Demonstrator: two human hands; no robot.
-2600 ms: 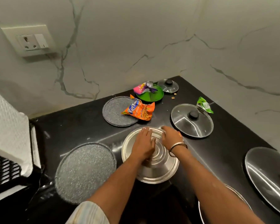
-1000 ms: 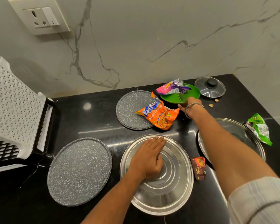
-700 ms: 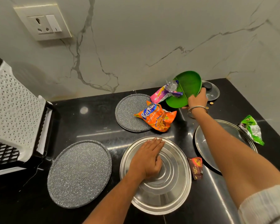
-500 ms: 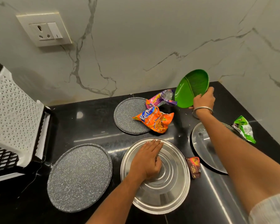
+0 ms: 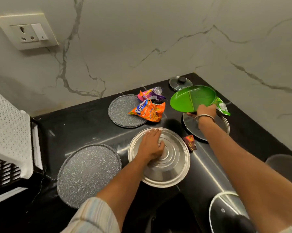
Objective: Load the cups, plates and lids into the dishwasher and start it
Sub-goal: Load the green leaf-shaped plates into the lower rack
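Observation:
My right hand (image 5: 203, 111) grips the near rim of a green leaf-shaped plate (image 5: 190, 98) and holds it in the air above a glass lid (image 5: 223, 125) on the black counter (image 5: 84, 121). My left hand (image 5: 151, 146) rests palm down on a round steel lid (image 5: 174, 167) in the middle of the counter. Two grey speckled plates lie flat: a big one (image 5: 88, 172) at the near left and a smaller one (image 5: 121, 111) further back. A small glass lid (image 5: 179, 82) with a black knob sits in the far corner.
An orange snack packet (image 5: 148, 111), a pink-purple wrapper (image 5: 150, 95), a green wrapper (image 5: 222, 106) and a small red sachet (image 5: 190, 143) litter the counter. A white perforated basket (image 5: 9, 132) stands at the left edge. Another glass lid (image 5: 226, 214) lies at the near right. A wall socket (image 5: 26, 31) is above.
My right hand lifted the green plate off the counter, tipped the pink-purple wrapper off it, and now carries it lower and to the right. The left hand stays on the steel lid.

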